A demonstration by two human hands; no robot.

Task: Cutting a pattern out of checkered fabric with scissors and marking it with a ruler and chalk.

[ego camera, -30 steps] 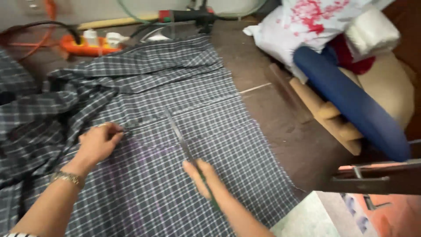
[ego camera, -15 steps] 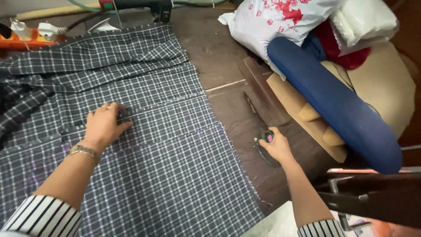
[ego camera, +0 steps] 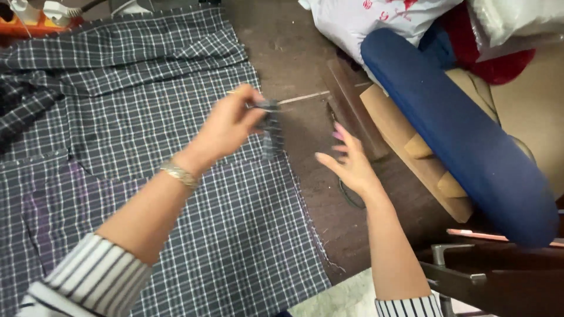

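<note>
A small dangling scrap of dark grey checked cloth (ego camera: 271, 130) is pinched at its upper end between the thumb and fingertips of the left hand (ego camera: 226, 126), raised just above the right edge of the large dark grey checked fabric (ego camera: 176, 194) spread flat on the dark brown wooden worktop (ego camera: 299, 64). By the look of it, the step in hand is lifting a trimmed-off piece clear of the main cloth; the next move would call for carrying it beyond the fabric's edge without dragging or rumpling the flat piece. The right hand (ego camera: 351, 159) hovers just beside the scrap, palm toward it, fingers spread wide and holding nothing. Under that hand a dark loop (ego camera: 348, 198), possibly a scissor handle, lies on the wood, though it is too hidden to be sure. Farther right leans a long blue padded board (ego camera: 458, 129) on tan wooden blocks, with a white bag printed in red (ego camera: 376, 17) behind it.
</note>
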